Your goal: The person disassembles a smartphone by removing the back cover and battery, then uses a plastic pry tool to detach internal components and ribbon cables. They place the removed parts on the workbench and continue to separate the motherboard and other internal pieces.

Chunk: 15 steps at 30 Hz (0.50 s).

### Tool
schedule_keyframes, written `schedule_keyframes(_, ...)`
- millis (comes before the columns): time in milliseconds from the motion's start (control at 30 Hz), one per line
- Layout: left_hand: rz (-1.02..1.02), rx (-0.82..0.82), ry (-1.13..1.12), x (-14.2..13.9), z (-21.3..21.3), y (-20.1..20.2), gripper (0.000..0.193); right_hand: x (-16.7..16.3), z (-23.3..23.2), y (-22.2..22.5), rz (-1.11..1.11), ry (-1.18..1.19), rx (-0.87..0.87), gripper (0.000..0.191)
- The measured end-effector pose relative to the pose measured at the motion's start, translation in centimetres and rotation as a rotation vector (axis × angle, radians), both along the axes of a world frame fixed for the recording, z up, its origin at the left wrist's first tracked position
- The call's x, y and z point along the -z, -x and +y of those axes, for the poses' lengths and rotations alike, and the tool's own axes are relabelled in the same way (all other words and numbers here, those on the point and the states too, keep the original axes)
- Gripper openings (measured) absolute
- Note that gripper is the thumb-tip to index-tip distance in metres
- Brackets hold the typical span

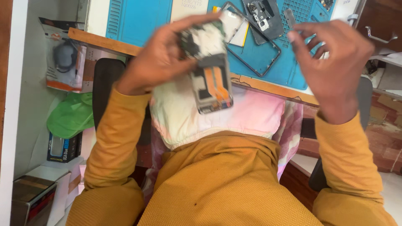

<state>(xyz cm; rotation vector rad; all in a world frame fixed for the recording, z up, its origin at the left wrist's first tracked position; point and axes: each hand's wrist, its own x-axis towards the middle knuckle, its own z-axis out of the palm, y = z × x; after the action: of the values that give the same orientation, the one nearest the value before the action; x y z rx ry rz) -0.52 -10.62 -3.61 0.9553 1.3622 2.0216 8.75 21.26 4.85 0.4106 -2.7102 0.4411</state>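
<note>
My left hand point(161, 56) grips an opened phone point(207, 69) by its upper end, back cover off, showing a circuit board, orange flex cables and a metal frame. It hangs tilted over my lap, just in front of the desk edge. My right hand point(331, 58) is raised to the right of it, fingers curled, pinching a small thin grey tool point(289, 19) between thumb and fingertips. Both sleeves are mustard yellow. The picture is blurred by motion.
A blue work mat point(138, 21) covers the desk, with a dark phone frame point(255, 52) and a black phone back part point(264, 19) on it. A green bag point(71, 115), boxes and packets lie on the floor left. A chair arm point(104, 83) is beside me.
</note>
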Motion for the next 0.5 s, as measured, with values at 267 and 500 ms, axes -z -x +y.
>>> schedule_keyframes(267,-0.16,-0.181,-0.044,0.5,-1.8,0.7,0.067,1.4,1.7,0.6,-0.182,0.161,0.016,0.013)
schedule_keyframes(500,-0.139,-0.085,-0.061,-1.2,-1.3,0.3,0.065,3.3,0.9,0.5,-0.289,0.116,0.061,0.015)
